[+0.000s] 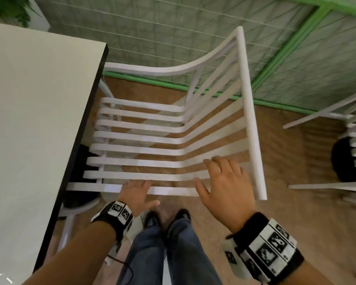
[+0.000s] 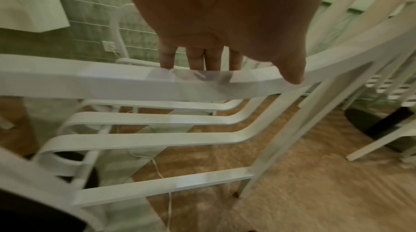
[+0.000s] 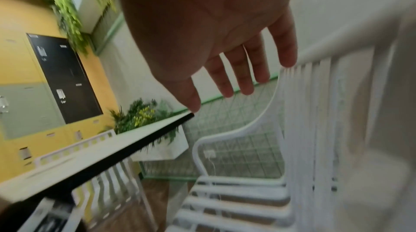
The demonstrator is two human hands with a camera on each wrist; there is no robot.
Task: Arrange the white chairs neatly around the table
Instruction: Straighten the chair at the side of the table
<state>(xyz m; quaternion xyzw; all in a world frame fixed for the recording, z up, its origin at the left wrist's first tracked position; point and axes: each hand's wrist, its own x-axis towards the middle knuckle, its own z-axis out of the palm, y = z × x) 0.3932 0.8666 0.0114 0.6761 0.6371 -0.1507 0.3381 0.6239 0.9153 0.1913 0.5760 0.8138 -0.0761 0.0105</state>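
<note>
Head view, looking down past the person's jeans and dark shoes. A white slatted chair (image 1: 152,140) stands on the brown floor with the front of its seat tucked just under the dark edge of the white-topped bench (image 1: 29,120), its backrest rising to the right and away from the bench. The left hand (image 1: 135,194) lies on the chair's nearest armrest; in the left wrist view its fingers (image 2: 167,56) reach straight down over the far side of that rail while the thumb rests on the near edge, so the grip is loose and largely extended rather than curled tight (the rail is motion-blurred, and firm contact cannot be confirmed). The right hand (image 1: 226,182) is spread above the same side of the chair, near the junction of seat and backrest; its fingers (image 3: 242,74) are straight and splayed, and this grip holds nothing. A second white chair (image 1: 353,140), only partly in frame, stands well apart to the right over a round black base. Behind both chairs runs a pale green mesh partition (image 1: 173,38) in a bright green frame. A white planter of greenery (image 3: 157,147) sits beyond the far corner of the bench.
</note>
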